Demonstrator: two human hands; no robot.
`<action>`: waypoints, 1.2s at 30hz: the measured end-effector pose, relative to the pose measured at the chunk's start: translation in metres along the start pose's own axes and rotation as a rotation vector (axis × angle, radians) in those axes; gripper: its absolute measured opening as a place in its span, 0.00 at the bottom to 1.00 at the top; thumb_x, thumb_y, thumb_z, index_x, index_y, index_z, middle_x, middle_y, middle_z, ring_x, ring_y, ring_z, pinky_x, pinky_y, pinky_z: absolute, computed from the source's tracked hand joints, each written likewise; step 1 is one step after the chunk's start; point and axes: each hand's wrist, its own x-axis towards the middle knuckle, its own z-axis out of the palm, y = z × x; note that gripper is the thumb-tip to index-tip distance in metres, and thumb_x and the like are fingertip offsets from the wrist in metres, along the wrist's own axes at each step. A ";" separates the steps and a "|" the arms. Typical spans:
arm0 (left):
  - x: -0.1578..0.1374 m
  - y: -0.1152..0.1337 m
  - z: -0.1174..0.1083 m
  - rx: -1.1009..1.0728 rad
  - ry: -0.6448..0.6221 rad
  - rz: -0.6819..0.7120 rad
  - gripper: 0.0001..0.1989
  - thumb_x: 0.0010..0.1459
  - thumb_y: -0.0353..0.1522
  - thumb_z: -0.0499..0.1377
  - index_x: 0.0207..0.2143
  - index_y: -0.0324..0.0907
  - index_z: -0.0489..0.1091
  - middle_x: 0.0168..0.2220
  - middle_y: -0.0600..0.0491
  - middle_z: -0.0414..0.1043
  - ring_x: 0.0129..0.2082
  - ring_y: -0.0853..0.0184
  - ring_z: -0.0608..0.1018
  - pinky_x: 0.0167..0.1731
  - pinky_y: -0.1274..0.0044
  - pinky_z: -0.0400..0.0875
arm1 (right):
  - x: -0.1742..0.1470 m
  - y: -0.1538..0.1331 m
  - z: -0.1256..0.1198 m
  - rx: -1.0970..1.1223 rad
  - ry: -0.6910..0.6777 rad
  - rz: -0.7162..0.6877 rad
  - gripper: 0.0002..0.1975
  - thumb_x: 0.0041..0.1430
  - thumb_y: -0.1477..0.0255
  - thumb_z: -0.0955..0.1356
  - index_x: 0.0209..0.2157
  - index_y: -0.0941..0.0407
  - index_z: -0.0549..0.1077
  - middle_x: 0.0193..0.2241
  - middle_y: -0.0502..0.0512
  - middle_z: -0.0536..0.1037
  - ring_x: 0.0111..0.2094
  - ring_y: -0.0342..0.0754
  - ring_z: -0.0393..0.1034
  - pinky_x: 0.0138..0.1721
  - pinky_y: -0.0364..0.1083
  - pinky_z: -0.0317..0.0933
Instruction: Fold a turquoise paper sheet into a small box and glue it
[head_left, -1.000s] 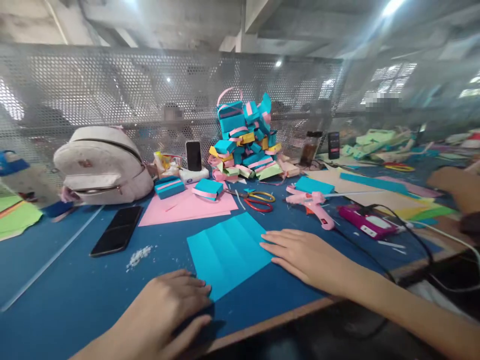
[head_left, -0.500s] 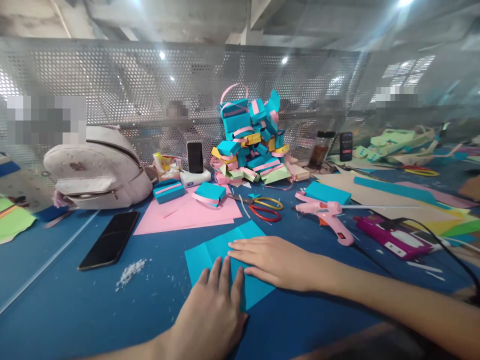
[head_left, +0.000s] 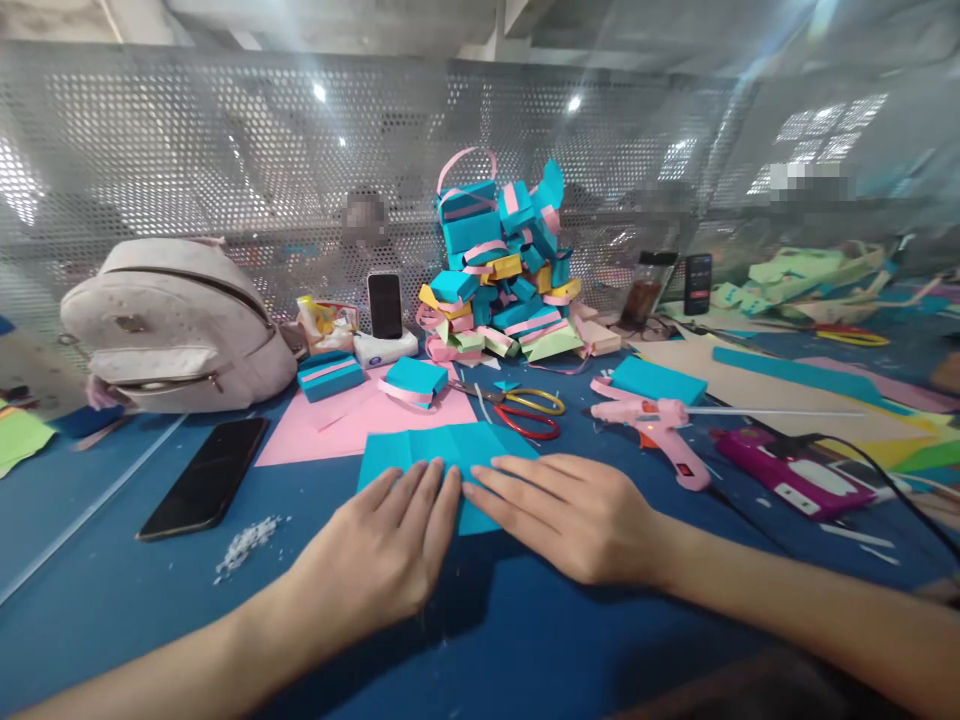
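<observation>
A creased sheet of blue paper (head_left: 435,440) is on the blue table in front of me. Across its near left part rests my left hand (head_left: 394,535), fingers stretched out and close together, with the thumb hidden. My right hand (head_left: 574,510) lies on the near right part, its fingers also extended and pointing toward the left hand. The fingertips of the two hands almost meet mid-sheet. Both palms cover much of the near edge, so whether it is folded there cannot be seen.
Beyond the sheet are pink paper (head_left: 300,440), blue paper boxes (head_left: 330,378) and scissors (head_left: 529,410). A tall stack of paper boxes (head_left: 472,240) stands behind. A pink glue gun (head_left: 660,425) and purple power strip (head_left: 787,480) lie right; a phone (head_left: 206,475) and backpack (head_left: 180,340) left.
The blue sheet has turned, its far edge now running nearly straight across. My left hand has moved up and left, and my right hand slightly right; both stay on the paper.
</observation>
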 end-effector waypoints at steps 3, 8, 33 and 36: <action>-0.006 -0.002 0.002 0.034 -0.038 0.014 0.20 0.61 0.20 0.46 0.52 0.25 0.67 0.48 0.36 0.77 0.45 0.52 0.81 0.40 0.64 0.75 | 0.002 0.001 0.006 -0.020 -0.020 -0.028 0.17 0.69 0.76 0.60 0.55 0.61 0.72 0.49 0.60 0.79 0.47 0.49 0.74 0.40 0.47 0.67; -0.027 0.022 0.012 -0.088 -0.190 -0.001 0.20 0.61 0.21 0.45 0.52 0.31 0.69 0.48 0.40 0.78 0.44 0.55 0.81 0.41 0.65 0.74 | -0.009 -0.013 0.020 0.098 -0.110 -0.150 0.14 0.69 0.76 0.61 0.48 0.61 0.75 0.37 0.60 0.81 0.38 0.46 0.74 0.33 0.44 0.65; -0.037 -0.010 0.027 -1.096 -0.445 -0.519 0.11 0.70 0.32 0.44 0.36 0.43 0.64 0.31 0.57 0.69 0.30 0.70 0.71 0.31 0.79 0.64 | 0.008 0.011 0.015 0.766 -0.706 0.346 0.08 0.70 0.68 0.62 0.37 0.54 0.70 0.34 0.48 0.76 0.35 0.44 0.72 0.28 0.43 0.50; -0.038 -0.011 0.032 -1.060 -0.478 -0.543 0.12 0.70 0.34 0.44 0.34 0.43 0.63 0.29 0.57 0.69 0.29 0.70 0.72 0.30 0.79 0.63 | 0.015 0.008 0.021 0.837 -0.711 0.412 0.09 0.69 0.68 0.63 0.35 0.54 0.70 0.34 0.46 0.76 0.34 0.43 0.72 0.28 0.43 0.50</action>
